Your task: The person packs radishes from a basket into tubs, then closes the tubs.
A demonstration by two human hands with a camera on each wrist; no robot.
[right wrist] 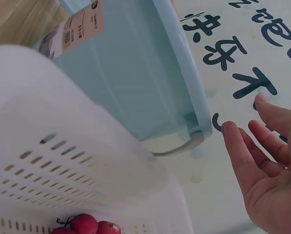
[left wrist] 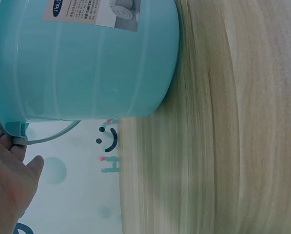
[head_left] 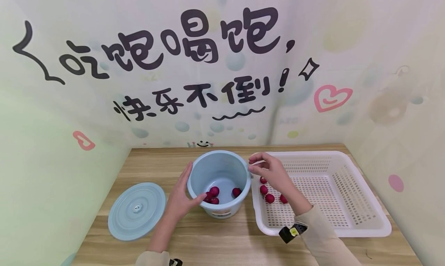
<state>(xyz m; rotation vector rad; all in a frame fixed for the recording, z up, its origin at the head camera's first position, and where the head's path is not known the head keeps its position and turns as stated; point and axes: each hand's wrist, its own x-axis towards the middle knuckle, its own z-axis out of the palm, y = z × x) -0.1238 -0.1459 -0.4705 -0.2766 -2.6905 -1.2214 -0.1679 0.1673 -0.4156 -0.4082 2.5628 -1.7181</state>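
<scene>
A light-blue bucket (head_left: pixel 220 212) stands upright on the table with several round red radishes (head_left: pixel 214 191) at its bottom. My left hand (head_left: pixel 180 198) holds the bucket's left side, thumb over the front rim. In the left wrist view, its fingers (left wrist: pixel 19 152) sit by the handle's hinge. Beside the right rim is my right hand (head_left: pixel 272 173), fingers loosely bent. The right wrist view shows this hand (right wrist: pixel 269 175) holding nothing, just apart from the bucket rim (right wrist: pixel 196 87). More radishes (head_left: pixel 269 198) lie at the left of a white perforated basket (head_left: pixel 354 232).
A round blue lid (head_left: pixel 137 210) lies flat on the wooden table (head_left: pixel 222 246), left of the bucket. Printed wall sheets (head_left: pixel 208 130) enclose the table at the back and sides. The basket stands close to the bucket's right side.
</scene>
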